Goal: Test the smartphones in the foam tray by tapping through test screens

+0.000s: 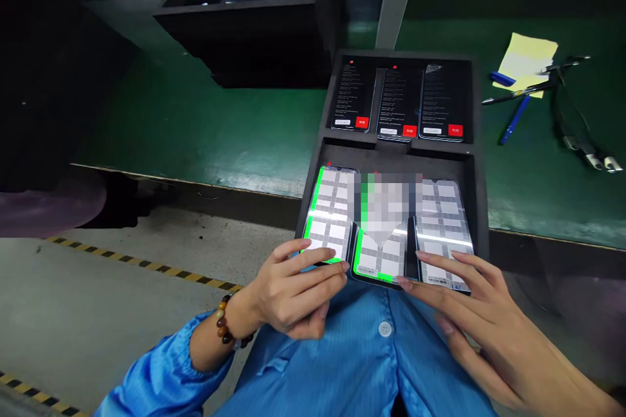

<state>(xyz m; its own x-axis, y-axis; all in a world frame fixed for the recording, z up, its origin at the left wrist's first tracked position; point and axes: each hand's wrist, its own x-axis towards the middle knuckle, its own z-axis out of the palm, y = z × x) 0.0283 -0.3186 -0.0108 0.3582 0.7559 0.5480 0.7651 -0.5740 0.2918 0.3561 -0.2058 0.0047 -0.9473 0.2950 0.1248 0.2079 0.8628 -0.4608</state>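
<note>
A black foam tray (482, 163) rests on my lap and the bench edge. Its far row holds three phones with dark text screens (395, 106). The near row holds three phones showing white grid patterns, the left (327, 212) and middle (384, 257) edged in green. My left hand (293, 296) has its fingers stretched along the bottom of the left phone. My right hand (469, 313) lies with fingers spread flat on the lower part of the right phone (443, 221). Neither hand holds anything.
A green bench (220, 124) runs across the view. A large black bin (254, 19) stands at the back. A yellow notepad (528, 62), a blue pen (513, 118), tweezers and a cable (581, 137) lie at the right. The floor with striped tape (141, 265) is at the left.
</note>
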